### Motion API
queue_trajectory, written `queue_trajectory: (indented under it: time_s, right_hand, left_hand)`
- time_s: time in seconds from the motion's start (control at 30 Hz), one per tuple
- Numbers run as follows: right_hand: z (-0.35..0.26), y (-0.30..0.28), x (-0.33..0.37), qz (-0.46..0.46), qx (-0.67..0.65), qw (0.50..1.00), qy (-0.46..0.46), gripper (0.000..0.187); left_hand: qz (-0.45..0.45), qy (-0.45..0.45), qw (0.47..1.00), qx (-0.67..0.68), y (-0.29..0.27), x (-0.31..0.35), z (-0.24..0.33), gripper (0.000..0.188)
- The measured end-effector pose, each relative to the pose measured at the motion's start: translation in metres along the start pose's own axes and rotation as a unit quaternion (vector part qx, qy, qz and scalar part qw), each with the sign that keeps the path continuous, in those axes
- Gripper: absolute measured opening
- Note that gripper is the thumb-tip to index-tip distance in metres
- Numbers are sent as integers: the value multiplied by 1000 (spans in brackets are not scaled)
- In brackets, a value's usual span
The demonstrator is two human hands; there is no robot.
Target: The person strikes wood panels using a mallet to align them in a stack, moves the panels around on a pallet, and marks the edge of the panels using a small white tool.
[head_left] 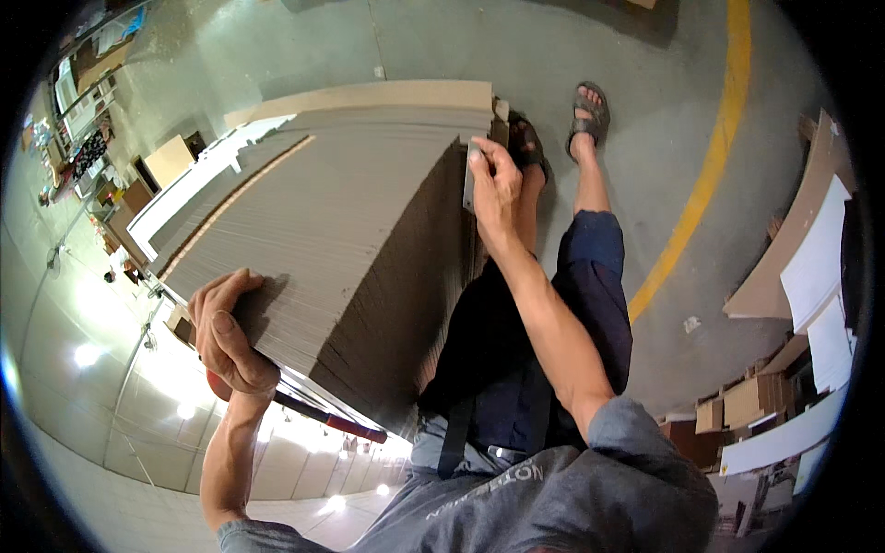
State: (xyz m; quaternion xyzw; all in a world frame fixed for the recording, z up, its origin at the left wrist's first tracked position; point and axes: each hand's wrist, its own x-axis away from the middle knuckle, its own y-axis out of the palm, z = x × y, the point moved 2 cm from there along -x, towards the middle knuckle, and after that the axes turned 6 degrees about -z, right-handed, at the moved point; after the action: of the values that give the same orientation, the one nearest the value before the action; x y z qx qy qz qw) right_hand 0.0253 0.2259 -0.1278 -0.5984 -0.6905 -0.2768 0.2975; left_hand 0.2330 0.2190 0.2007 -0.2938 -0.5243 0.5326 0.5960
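A tall stack of grey-brown cardboard sheets [286, 221] fills the middle left, its many edges showing as fine lines. My left hand [226, 332] is curled over the near left edge of the stack, fingers bent on top. At the far right corner of the stack, my right hand [498, 184] pinches a flat grey metal strip [468, 189], upright against the corner. The exact kind of strip cannot be made out. Below my left wrist shows a dark rod with a red grip [355, 429]; how it is attached is hidden.
A narrow light-brown strip [235, 207] runs along the stack's top. White sheets [198, 184] stick out at its left side. A yellow line [705, 184] curves across the grey floor at right. Cardboard boxes [756, 401] and white panels [820, 276] stand at the far right.
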Motion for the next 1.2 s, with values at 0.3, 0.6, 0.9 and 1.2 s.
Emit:
queue_trajectory:
  time_s: [0.3,0.6,0.9,1.2]
  right_hand:
    - [35,-1,-36,-41,-36,997,59,32]
    - [38,6,-51,-41,60,997,24,24]
    - [-24,2,-20,-161,48,985,-24,25]
    - [19,6,-51,-54,43,997,-21,25]
  left_hand:
    - [-34,-33,999,-21,2,-6,4,52]
    - [-60,-34,997,-34,-1,-4,6,55]
    - [-67,-49,996,-30,-3,-1,4,53]
    - [-71,-41,997,-15,1,-9,6,52]
